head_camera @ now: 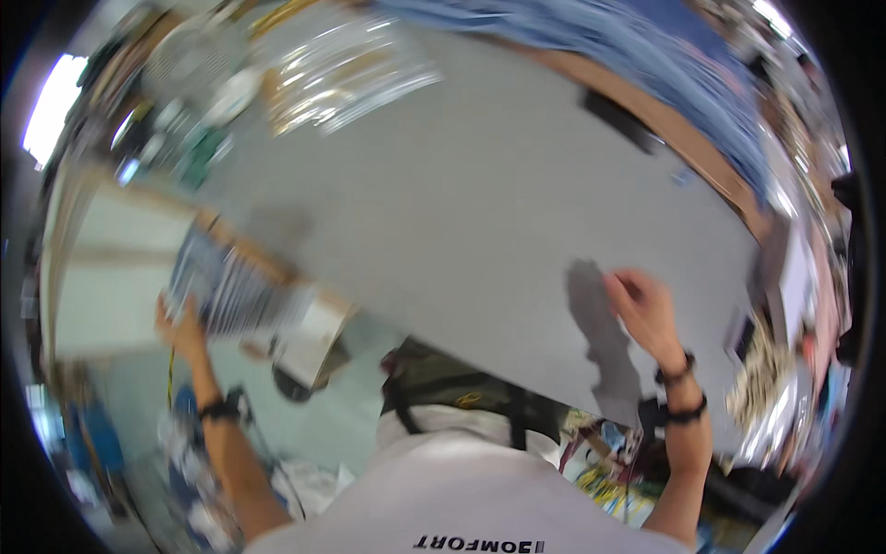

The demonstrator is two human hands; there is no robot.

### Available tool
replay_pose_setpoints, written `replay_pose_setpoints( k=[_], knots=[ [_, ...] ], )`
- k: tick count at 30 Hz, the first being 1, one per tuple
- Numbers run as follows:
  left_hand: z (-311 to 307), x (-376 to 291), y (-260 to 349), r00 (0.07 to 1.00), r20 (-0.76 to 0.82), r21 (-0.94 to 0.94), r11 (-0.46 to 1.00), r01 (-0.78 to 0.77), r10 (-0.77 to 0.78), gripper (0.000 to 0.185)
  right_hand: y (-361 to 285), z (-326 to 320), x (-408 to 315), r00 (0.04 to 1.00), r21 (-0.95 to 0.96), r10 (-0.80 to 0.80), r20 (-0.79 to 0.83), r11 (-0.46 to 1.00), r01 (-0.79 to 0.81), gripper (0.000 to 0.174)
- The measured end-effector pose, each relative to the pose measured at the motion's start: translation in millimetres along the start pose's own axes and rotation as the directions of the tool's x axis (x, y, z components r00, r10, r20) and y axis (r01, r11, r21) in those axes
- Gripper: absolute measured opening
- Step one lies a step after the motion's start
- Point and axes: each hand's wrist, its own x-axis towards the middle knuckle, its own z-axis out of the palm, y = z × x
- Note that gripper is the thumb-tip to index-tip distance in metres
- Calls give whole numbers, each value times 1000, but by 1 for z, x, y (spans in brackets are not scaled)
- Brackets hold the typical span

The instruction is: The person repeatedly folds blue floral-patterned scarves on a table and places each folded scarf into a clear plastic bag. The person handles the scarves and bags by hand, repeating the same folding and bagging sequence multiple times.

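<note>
At the left, my left hand [181, 329] is at the near edge of a stack of blue-grey folded pieces [235, 284], which look plastic-wrapped. Its thumb and fingers are spread, and motion blur hides whether they grip the stack. The stack sits beside a pale board-like surface [114, 277] with an open cardboard edge [256, 256] behind it. My right hand [644, 305] hovers over the right part of the grey tabletop [450, 194], fingers curled in, with no object visible in it. A dark shadow of it falls on the table.
Clear plastic bags [346, 76] lie at the table's far left, near a white fan [187, 59]. Blue fabric [623, 48] is heaped along the far edge, with a black object [618, 119] before it. A white box [785, 284] and beige cloth [758, 374] stand right.
</note>
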Motion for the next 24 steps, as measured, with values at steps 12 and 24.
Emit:
replay_pose_setpoints(
  k=[12, 24],
  knots=[
    [102, -62, 392, 721, 267, -624, 685, -377, 640, 35, 81, -166, 258, 547, -426, -467, -695, 880, 210, 12],
    [188, -160, 691, 354, 144, -899, 272, -343, 924, 22, 113, -251, 352, 749, -298, -117, -652, 948, -111, 27]
  ],
)
